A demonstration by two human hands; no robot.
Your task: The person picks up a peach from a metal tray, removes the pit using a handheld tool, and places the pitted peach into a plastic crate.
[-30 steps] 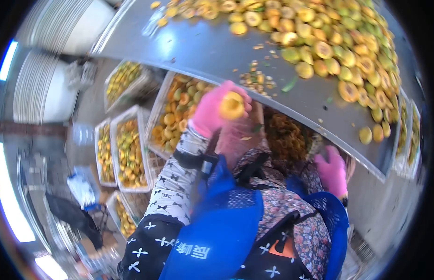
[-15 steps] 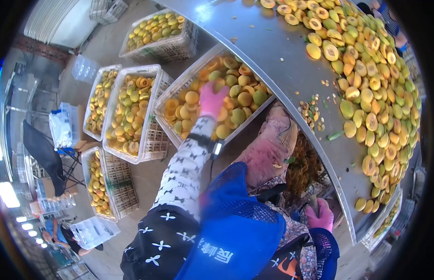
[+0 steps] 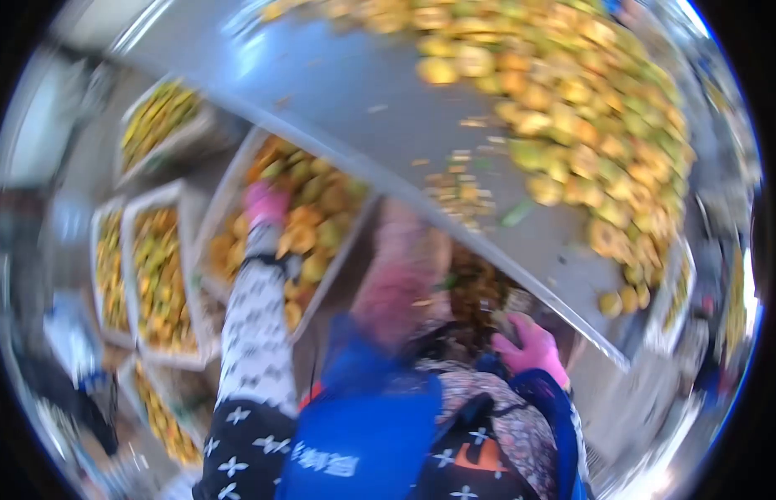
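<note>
My left hand (image 3: 265,204), in a pink glove, reaches into a white plastic crate (image 3: 211,218) of halved apricots (image 3: 320,200). It touches the fruit near the crate's far side; its fingers are smeared by motion. Low in front of me, beside the metal table edge, my right hand (image 3: 531,346), also pink-gloved, is closed around a short-handled tool (image 3: 498,320). The tool's tip is too blurred to make out. Dark brown scraps (image 3: 475,283) lie below the table edge, between my right hand and a stained pink cloth (image 3: 402,287) over my leg.
A metal table (image 3: 346,108) crosses the view, bearing a large heap of apricot halves (image 3: 580,142) and loose pits (image 3: 461,196). More filled crates (image 3: 184,275) stand on the floor at left, and another crate (image 3: 678,292) is beyond the table's right end.
The view has swung and blurred, shifting the table and crates leftward. My left hand is still in the crate, now nearer its far side. My right hand keeps the tool.
</note>
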